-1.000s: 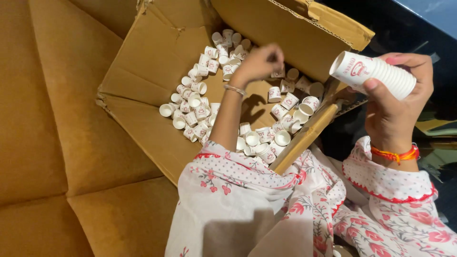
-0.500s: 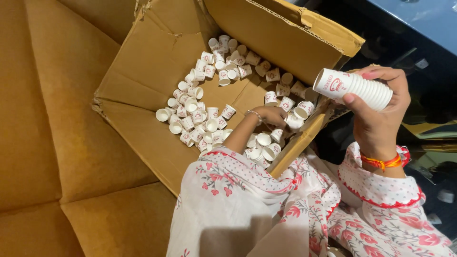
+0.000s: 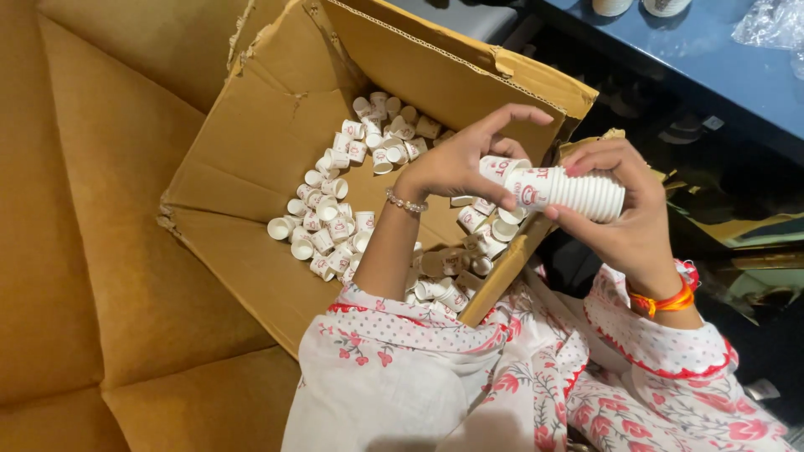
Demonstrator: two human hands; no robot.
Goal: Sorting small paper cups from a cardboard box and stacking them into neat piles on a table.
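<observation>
- A stack of small paper cups, white with red printing and ribbed sides, is held lying sideways above the right edge of a cardboard box.
- The stack is gripped by the right hand, whose fingers are curled over its top with the thumb underneath.
- A single cup of the same kind is pinched at the open end of the stack by the left hand; thumb and middle fingers are closed on it while the forefinger is raised and extended.
- A beaded bracelet is worn on the left wrist, and an orange band on the right.
- The box is seen lying open on a tan cushioned seat, its flaps spread and one edge torn.
- Many loose cups are scattered inside the box, some on their sides and some with mouths up, mostly gathered in the middle and toward the near corner.
- A blue tabletop is seen at the upper right, with crumpled clear plastic lying on it.
- White sleeves with red floral print are seen in the foreground.
</observation>
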